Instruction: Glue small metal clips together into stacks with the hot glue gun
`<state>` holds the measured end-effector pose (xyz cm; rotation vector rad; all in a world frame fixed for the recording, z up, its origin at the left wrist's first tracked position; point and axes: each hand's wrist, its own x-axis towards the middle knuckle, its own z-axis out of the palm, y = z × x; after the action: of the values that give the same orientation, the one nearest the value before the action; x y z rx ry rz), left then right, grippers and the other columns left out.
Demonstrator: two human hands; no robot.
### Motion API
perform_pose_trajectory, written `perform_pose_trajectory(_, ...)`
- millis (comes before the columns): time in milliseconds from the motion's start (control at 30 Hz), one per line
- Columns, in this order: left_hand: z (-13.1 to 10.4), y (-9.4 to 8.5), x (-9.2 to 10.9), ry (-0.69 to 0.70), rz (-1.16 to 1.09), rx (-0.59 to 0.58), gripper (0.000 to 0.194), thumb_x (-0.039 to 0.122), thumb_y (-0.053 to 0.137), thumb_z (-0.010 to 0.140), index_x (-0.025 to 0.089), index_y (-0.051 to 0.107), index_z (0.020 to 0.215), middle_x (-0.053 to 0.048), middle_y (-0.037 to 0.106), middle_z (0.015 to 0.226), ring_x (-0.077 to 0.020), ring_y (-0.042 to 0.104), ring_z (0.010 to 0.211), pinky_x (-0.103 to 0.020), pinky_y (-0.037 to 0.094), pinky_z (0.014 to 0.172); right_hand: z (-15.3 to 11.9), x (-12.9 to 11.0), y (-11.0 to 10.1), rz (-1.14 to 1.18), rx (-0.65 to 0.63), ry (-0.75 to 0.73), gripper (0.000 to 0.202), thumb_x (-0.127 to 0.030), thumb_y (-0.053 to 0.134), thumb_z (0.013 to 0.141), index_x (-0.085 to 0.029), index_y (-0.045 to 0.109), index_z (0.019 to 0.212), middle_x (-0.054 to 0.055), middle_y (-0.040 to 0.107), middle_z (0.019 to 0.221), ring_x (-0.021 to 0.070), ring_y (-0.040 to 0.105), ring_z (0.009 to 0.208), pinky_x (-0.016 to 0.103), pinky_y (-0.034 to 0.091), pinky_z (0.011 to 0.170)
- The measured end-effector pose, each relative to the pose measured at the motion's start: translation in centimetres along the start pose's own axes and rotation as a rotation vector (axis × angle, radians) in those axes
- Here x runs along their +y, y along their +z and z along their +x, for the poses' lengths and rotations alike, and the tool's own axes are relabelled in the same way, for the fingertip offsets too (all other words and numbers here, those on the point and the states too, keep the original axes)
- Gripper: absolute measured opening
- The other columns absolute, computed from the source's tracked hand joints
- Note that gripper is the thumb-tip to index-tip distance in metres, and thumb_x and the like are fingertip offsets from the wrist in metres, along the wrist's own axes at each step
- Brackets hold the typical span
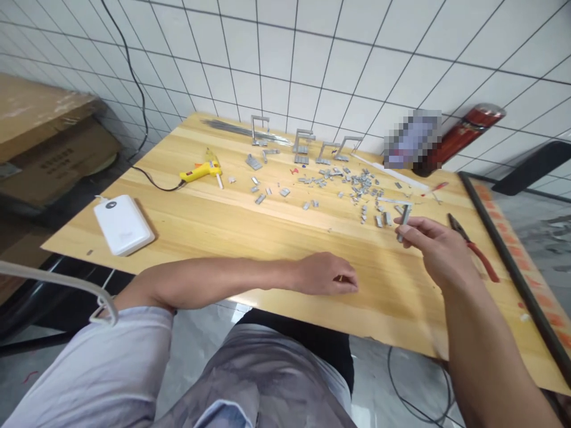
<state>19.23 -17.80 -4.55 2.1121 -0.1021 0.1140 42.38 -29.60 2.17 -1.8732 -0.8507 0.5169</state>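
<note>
Grey and angled, the bracket (405,216) is in the right hand (441,246) in the head view, above the right part of the wooden table (250,235). Thumb and forefinger clamp its lower end; its other leg points left, towards a scatter of grey bits (362,185). The left hand (323,273) is near the table's front edge, fingers curled inward — whether the tips meet or hold anything cannot be told.

Beyond the bits, near the tiled wall (276,59), several frames (301,159) stand upright, with a bundle of rods (236,129) at their left. On the table's left side lie a yellow glue gun (198,172) and, nearer the front, a white power bank (125,226). Red-handled pliers (473,245) lie just beside the right hand — partly hidden by it. Back right is a red flask (464,139).
</note>
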Motion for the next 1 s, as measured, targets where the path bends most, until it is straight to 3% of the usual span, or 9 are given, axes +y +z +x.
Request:
perform_pose_trajectory(167, 0.1, -2.0, -0.2, -0.05, -0.023, 0.172, 0.017, 0.029, 0.071, 0.099, 0.014, 0.076, 0.093, -0.006, 0.077, 0.091, -0.0147, 0.067, 0.081, -0.024, 0.047, 0.075, 0.6, 0.9, 1.1, 0.133, 0.01, 0.046, 0.032, -0.048, 0.092, 0.063, -0.027, 0.082, 0.085, 0.002, 0.069, 0.08, 0.0163, 0.052, 0.066, 0.033, 0.044, 0.063)
perform_pose_trajectory(333, -0.2, -5.6, -0.1, -0.151, -0.061, 0.378, 0.019, 0.033, 0.07, 0.096, 0.016, 0.076, 0.09, -0.002, 0.073, 0.081, -0.0139, 0.064, 0.077, -0.024, 0.046, 0.073, 1.5, 0.1, 2.4, 0.178, -0.016, 0.015, 0.027, -0.046, 0.089, 0.066, -0.028, 0.081, 0.084, 0.003, 0.072, 0.086, 0.0161, 0.05, 0.066, 0.033, 0.042, 0.061)
perform_pose_trajectory(500, -1.1, -8.4, 0.2, -0.18, -0.061, 0.529, 0.021, 0.034, 0.067, 0.093, 0.016, 0.074, 0.085, -0.001, 0.074, 0.082, -0.0135, 0.063, 0.077, -0.025, 0.046, 0.073, 0.5, 1.0, 0.8, 0.094, 0.01, 0.022, 0.029, -0.044, 0.085, 0.068, -0.024, 0.081, 0.09, 0.0, 0.065, 0.071, 0.0149, 0.049, 0.062, 0.031, 0.039, 0.058)
perform_pose_trajectory(600, -1.5, -7.5, 0.0, -0.201, -0.028, 0.548, 0.024, 0.037, 0.066, 0.093, 0.016, 0.074, 0.084, 0.0, 0.072, 0.079, -0.0128, 0.06, 0.072, -0.025, 0.043, 0.068, -0.4, 2.6, -1.2, 0.026, 0.022, 0.068, 0.034, -0.044, 0.083, 0.069, -0.021, 0.08, 0.094, -0.002, 0.063, 0.066, 0.013, 0.048, 0.06, 0.029, 0.038, 0.058)
perform_pose_trajectory(833, -1.6, -1.4, -1.0, -0.061, 0.137, 0.127, 0.021, 0.031, 0.062, 0.099, 0.019, 0.077, 0.089, -0.004, 0.078, 0.085, -0.0163, 0.069, 0.079, -0.027, 0.046, 0.074, -1.8, 6.6, -4.6, -0.166, -0.041, 0.182, 0.043, -0.05, 0.083, 0.069, -0.016, 0.076, 0.095, -0.001, 0.066, 0.064, 0.0135, 0.054, 0.058, 0.028, 0.041, 0.055)
perform_pose_trajectory(1000, -1.5, -1.0, -2.0, -0.023, 0.254, 0.098, 0.023, 0.03, 0.06, 0.102, 0.02, 0.077, 0.09, -0.004, 0.079, 0.085, -0.0177, 0.07, 0.081, -0.027, 0.046, 0.075, -1.6, 7.1, -4.5, -0.246, -0.123, 0.187, 0.03, -0.043, 0.074, 0.073, -0.017, 0.076, 0.089, 0.0, 0.069, 0.067, 0.0143, 0.058, 0.059, 0.027, 0.043, 0.054)
